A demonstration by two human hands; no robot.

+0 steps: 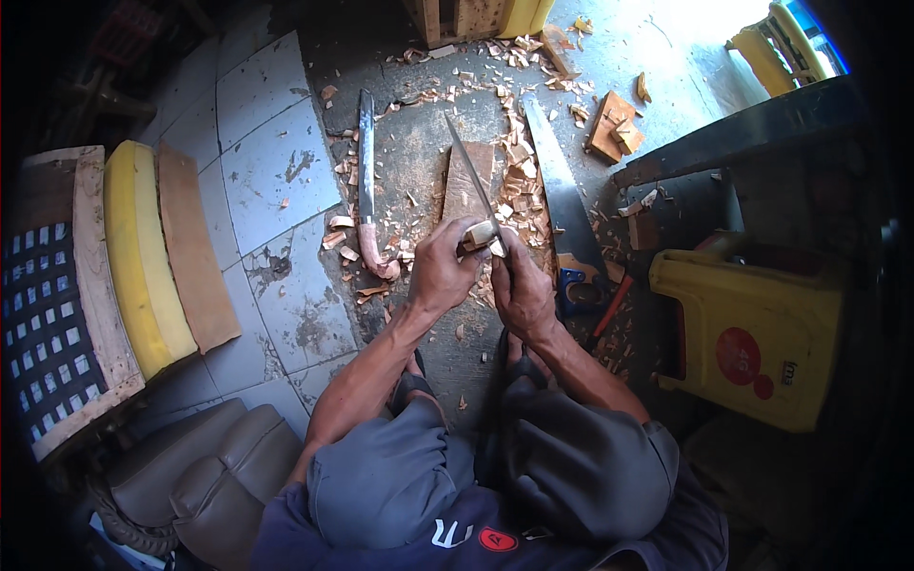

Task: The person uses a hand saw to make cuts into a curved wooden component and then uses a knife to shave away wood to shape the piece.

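Both my hands meet in front of my knees. My left hand (446, 268) is closed around a small pale piece of wood (479, 234), whose cut end faces up. Fingers of my right hand (526, 293) are wrapped round a long narrow knife (469, 167), its tapered blade pointing away and slightly left. The blade lies against the wood piece beside my right thumb; the knife's handle is hidden in the hand. Beneath and beyond the hands, a brown wooden board (469, 183) lies on the concrete floor.
A machete (367, 162) with a wooden handle lies left of the board, a handsaw (562, 190) right of it. Wood shavings (519, 176) litter the floor. At right stand a yellow plastic stool (752, 333) and a dark beam (733, 133); cushions (148, 257) are at left.
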